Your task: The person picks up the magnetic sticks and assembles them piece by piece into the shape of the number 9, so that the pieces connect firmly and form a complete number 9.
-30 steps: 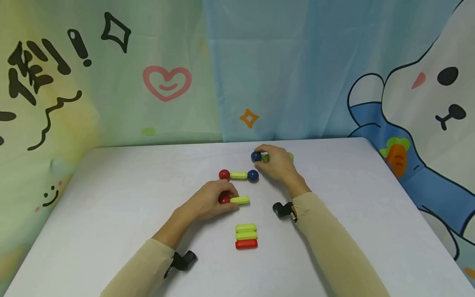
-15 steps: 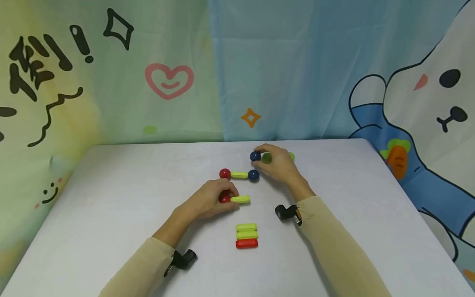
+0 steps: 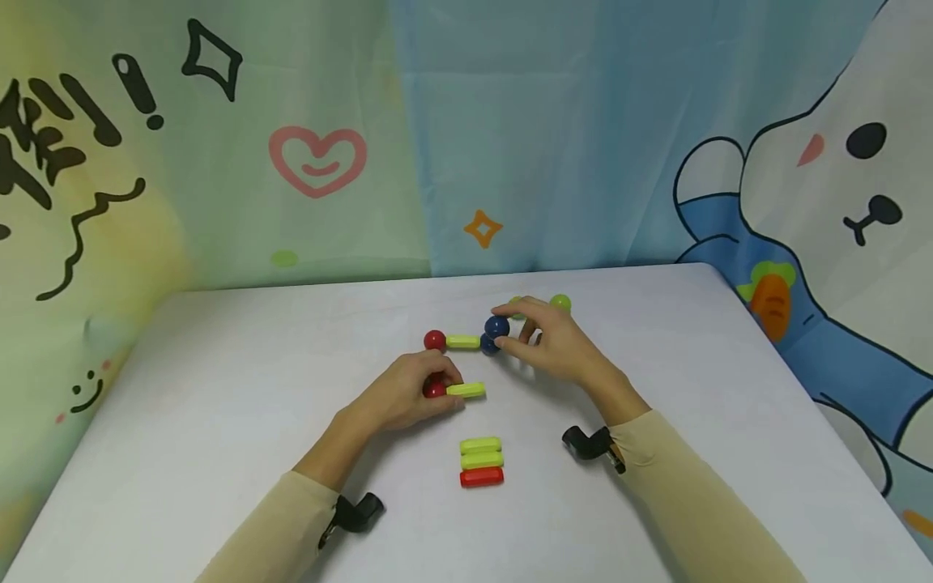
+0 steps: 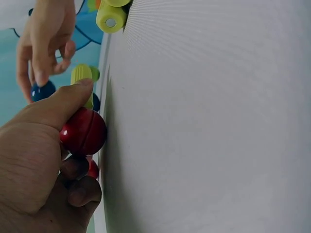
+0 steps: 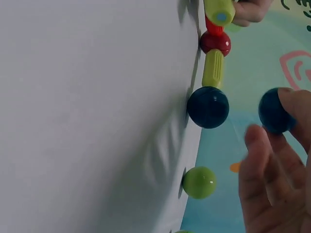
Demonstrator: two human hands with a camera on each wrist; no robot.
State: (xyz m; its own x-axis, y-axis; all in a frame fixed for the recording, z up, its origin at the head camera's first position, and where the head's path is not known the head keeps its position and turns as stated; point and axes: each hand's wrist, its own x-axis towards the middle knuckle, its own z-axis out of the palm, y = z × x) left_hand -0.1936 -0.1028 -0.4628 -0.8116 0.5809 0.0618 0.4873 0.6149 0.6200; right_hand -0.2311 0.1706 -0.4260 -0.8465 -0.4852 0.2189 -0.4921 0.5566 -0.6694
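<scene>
My left hand (image 3: 399, 394) grips a red ball (image 4: 83, 133) with a yellow-green rod (image 3: 466, 390) joined to its right side; the thumb lies along the rod. My right hand (image 3: 557, 344) pinches a dark blue ball (image 5: 274, 111) between thumb and fingertips, lifted above the table. Just beyond both hands lies a joined piece: a second red ball (image 3: 435, 340), a yellow-green rod (image 3: 462, 342) and another dark blue ball (image 5: 208, 107). In the head view the held blue ball partly covers that one.
Two green balls, one at the back (image 3: 560, 303) and one partly behind the right hand (image 5: 199, 182), sit on the white table (image 3: 219, 389). Nearer me lie two yellow-green rods (image 3: 481, 453) and a red rod (image 3: 482, 477), side by side. A printed curtain (image 3: 510, 146) hangs behind.
My right hand has brought the blue ball nearer to me, away from the green balls, toward the rod in my left hand. The left hand keeps its hold in place.
</scene>
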